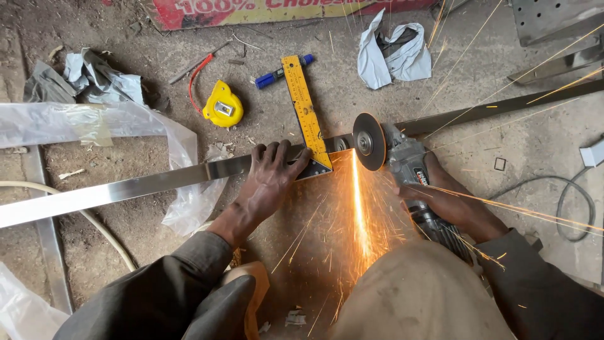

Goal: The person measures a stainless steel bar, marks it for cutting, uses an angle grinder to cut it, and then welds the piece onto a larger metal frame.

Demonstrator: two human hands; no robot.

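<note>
Both hands busy: left hand (269,179) pinning steel bar (126,187) w/ palm flat so it's not shifting, right hand (448,203) wrapping tight round grinder (409,170), disc (369,141) biting beside yellow square (306,112).

Both arms are covered to the wrists by long, loose sleeves of dark grey cloth, creased at the cuffs. The left hand (267,182) and right hand (443,201) are bare, without gloves. Dusty tan-grey trousers are worn over the knees

Left hand (267,179) on steel bar (126,187), square (306,110) beside it, grinder disc (369,141) right, tape measure (223,104) seemingly behind
</note>
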